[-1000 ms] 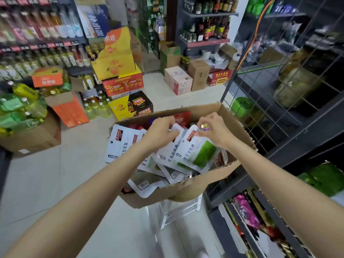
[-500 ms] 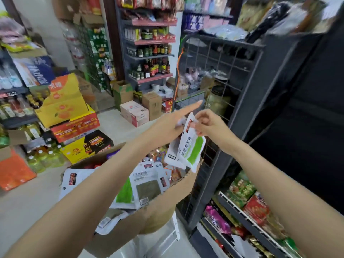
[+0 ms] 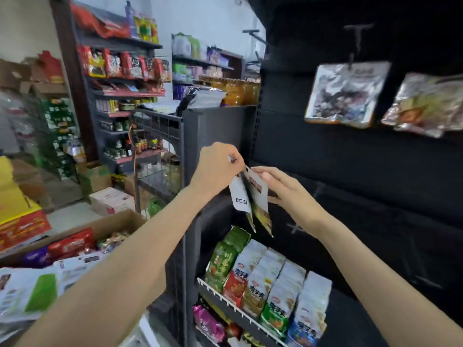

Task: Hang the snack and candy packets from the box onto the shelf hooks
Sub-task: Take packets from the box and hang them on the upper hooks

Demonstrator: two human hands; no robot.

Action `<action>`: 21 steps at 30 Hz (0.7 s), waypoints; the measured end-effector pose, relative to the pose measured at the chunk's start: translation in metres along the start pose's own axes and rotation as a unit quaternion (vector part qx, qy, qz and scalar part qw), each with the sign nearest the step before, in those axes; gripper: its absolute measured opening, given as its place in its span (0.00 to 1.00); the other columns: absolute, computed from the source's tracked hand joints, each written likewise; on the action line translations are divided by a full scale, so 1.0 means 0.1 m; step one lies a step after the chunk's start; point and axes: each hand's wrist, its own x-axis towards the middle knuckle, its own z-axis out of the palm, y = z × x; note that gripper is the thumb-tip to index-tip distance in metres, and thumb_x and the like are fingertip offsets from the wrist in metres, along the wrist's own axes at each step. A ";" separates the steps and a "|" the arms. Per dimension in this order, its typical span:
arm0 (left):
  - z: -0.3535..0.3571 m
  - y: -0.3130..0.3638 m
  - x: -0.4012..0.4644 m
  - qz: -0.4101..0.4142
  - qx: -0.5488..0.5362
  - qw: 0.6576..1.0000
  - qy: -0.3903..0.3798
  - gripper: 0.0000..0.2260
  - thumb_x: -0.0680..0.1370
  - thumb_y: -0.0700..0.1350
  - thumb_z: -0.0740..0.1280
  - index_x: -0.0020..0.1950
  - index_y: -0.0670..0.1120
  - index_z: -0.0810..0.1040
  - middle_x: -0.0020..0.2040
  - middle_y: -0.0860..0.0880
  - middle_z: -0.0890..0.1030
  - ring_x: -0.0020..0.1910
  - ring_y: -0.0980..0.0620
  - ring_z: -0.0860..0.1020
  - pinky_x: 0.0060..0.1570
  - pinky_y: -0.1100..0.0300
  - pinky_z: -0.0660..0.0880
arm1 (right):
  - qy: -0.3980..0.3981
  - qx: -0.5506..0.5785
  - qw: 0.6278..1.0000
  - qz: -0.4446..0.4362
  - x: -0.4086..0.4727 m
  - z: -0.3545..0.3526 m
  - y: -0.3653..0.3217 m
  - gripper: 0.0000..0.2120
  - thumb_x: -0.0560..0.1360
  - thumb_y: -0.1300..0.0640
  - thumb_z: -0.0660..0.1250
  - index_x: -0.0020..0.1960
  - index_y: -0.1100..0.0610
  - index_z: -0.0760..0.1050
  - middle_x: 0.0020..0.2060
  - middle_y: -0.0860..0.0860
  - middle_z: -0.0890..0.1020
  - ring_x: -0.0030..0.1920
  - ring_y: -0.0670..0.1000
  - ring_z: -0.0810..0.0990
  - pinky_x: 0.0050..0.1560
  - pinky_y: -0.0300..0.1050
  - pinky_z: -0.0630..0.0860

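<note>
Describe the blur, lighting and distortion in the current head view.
Head view: motion blur smears the hanging packets top right and the box lower left; the held packets, pinched by the left hand and right hand, stay fairly sharp. The dark shelf panel is underexposed, its hooks barely visible. Wide-angle distortion bends the far shelving.

Both hands, left hand point(image 3: 218, 169) and right hand point(image 3: 283, 189), have lifted the white packets point(image 3: 250, 196) from the box point(image 3: 110, 226) up before the dark shelf panel point(image 3: 350, 171)
</note>
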 end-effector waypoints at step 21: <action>1.01 2.67 -0.15 0.029 -0.320 0.935 -0.149 0.14 0.74 0.60 0.66 0.46 0.52 0.82 0.43 0.54 0.82 0.41 0.57 0.77 0.46 0.58 0.73 | 0.516 -0.046 0.855 -0.035 -1.94 -1.92 -0.61 0.05 0.74 0.59 0.69 0.45 0.51 0.82 0.42 0.50 0.86 0.46 0.52 0.84 0.52 0.57 0.80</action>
